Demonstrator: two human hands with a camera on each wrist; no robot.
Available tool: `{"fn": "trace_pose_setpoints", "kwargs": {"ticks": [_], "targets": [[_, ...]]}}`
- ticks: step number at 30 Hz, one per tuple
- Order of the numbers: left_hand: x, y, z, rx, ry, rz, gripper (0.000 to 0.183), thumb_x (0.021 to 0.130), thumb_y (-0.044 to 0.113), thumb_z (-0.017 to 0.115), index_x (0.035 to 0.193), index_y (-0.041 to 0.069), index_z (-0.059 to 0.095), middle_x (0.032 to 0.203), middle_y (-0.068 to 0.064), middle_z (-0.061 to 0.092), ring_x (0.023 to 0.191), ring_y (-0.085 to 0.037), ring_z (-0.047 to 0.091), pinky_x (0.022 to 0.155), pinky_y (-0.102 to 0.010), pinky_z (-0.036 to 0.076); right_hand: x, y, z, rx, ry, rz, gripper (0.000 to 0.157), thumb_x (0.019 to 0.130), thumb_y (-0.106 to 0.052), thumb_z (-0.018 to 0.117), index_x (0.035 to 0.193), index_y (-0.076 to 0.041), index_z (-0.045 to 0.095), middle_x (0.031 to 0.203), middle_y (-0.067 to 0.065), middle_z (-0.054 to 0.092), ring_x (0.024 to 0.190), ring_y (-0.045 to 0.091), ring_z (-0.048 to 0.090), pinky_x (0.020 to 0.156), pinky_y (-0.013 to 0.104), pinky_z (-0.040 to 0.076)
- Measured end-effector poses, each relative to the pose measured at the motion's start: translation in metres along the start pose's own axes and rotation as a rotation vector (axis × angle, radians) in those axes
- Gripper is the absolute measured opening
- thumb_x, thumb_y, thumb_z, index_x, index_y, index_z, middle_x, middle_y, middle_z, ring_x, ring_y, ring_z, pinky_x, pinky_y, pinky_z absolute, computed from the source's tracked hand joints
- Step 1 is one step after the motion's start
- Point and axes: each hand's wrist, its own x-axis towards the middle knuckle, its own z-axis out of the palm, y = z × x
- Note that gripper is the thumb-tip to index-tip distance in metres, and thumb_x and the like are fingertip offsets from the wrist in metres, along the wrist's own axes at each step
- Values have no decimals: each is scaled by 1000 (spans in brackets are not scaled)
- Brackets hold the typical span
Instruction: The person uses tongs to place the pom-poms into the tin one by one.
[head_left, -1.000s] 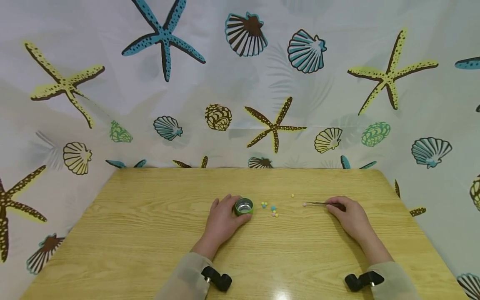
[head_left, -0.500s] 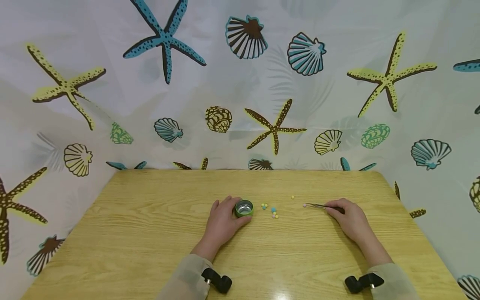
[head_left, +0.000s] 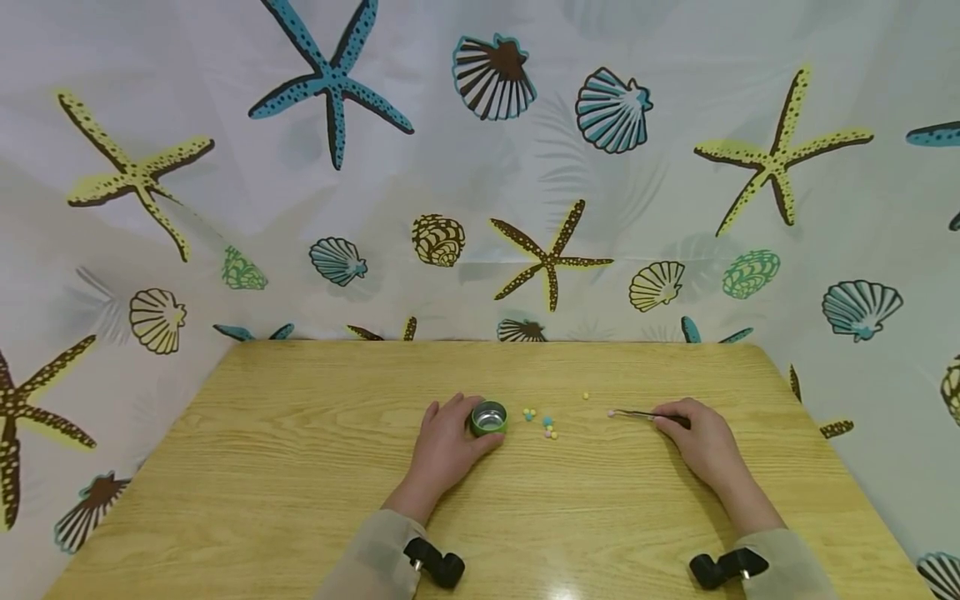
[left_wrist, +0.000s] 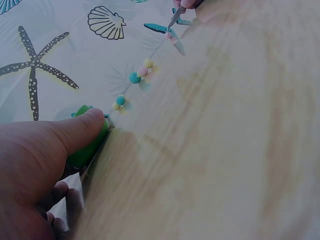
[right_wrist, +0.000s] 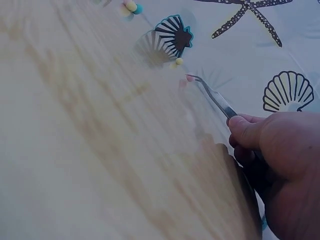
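On the wooden table, my left hand grips a small green cup with a silvery inside, thumb on the near side and fingers around the far side. The left wrist view shows the thumb along the green wall. My right hand pinches metal tweezers with bent tips that point left. At those tips is a small pink bead; whether it is lifted off the table I cannot tell. Between cup and tweezers lie several small beads, among them a blue bead.
A lone yellow bead lies farther back, left of the tweezers' tips. The table ends at a pale cloth printed with starfish and shells, which hangs behind and along both sides.
Both hands stay nearly where they were. The tweezers have tilted slightly, and the pink bead at their tips has shifted a touch to the right. The head view has tipped slightly upward.
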Motion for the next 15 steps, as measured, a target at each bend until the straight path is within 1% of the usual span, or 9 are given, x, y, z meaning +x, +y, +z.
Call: {"fn": "trace_pose_setpoints", "kwargs": {"ticks": [7, 15], "targets": [[2, -2, 2, 12, 6, 3, 65, 96, 37, 90, 147, 3, 67, 150, -18, 67, 155, -42, 47, 134, -63, 18, 1, -2, 0, 18, 24, -8, 24, 111, -15, 70, 129, -2, 78, 128, 21, 73, 124, 45, 66, 106, 62, 53], [1, -1, 2, 11, 3, -1, 66, 96, 36, 90, 147, 2, 67, 150, -19, 67, 155, -42, 47, 134, -63, 18, 0, -13, 3, 63, 56, -27, 25, 112, -15, 69, 131, -1, 77, 130, 21, 72, 124, 42, 67, 105, 60, 56]]}}
